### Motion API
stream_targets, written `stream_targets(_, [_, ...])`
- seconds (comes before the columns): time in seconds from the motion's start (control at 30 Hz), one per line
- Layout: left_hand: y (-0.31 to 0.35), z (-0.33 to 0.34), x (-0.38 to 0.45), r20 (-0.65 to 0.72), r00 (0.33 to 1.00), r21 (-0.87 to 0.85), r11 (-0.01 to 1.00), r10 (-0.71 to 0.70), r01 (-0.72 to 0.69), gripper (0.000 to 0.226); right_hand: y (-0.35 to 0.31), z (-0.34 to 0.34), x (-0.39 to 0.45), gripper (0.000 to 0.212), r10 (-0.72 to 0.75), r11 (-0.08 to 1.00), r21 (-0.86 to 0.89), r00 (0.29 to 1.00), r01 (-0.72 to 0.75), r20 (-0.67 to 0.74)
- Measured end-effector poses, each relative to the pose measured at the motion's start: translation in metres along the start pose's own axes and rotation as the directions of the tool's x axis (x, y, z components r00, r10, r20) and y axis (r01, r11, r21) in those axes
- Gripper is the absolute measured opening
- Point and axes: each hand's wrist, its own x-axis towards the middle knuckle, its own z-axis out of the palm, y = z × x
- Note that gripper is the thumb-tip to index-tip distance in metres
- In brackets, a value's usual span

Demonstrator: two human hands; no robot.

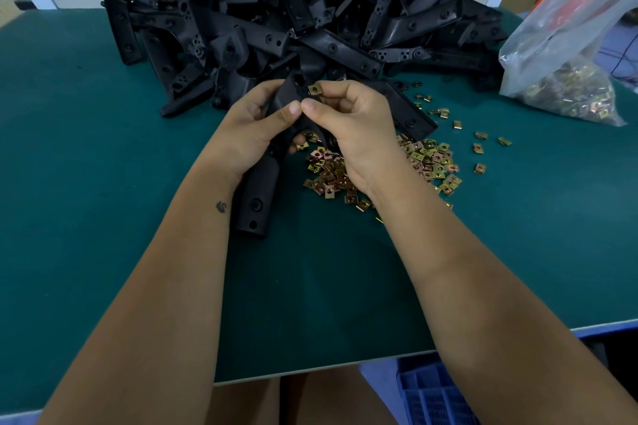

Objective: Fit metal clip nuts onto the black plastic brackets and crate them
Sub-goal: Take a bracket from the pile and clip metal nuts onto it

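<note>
Left hand [257, 128] grips the black bracket [257, 190] at its upper part, fingers curled round it, above the desk [103, 183]. Right hand [348, 121] pinches one clip nut [314, 90] at the bracket's top edge, just beyond both grips. The bracket's long axis runs from that edge down toward the person, its free end below the left grip. Recommended: square the nut's open mouth to the edge and push until seated; a tilted nut would likely jam. Loose nuts [379, 166] lie beneath the right grip.

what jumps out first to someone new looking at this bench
The tall heap of black brackets at the back of the green table. In front of it, the left hand grips one bracket while the right hand pinches a clip nut at its top, above scattered loose nuts.
</note>
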Motion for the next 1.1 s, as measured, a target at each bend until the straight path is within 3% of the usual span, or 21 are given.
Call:
stream_targets(0.4, [-0.002,0.001,0.001,-0.012,0.999,0.015,0.999,-0.041,0.041,0.019,0.006,-0.003,0.003,0.021,-0.096,0.974,-0.200,0.995,0.102,0.040])
stream_targets(0.6, [-0.001,0.000,0.001,-0.018,0.998,0.054,0.996,-0.063,0.064,0.018,0.007,-0.009,0.006,0.021,-0.025,0.984,-0.175,0.997,0.039,0.078])
stream_targets(0.93, [-0.002,0.001,-0.001,-0.091,0.994,-0.071,0.996,-0.056,0.050,0.022,0.000,-0.011,0.004,0.033,0.019,0.987,-0.158,0.990,0.003,0.138])
stream_targets(1.1, [0.000,0.002,-0.002,-0.194,0.977,-0.178,0.983,-0.088,0.053,0.008,-0.005,-0.008,0.004,0.016,0.135,0.980,-0.164,0.985,-0.116,0.110])
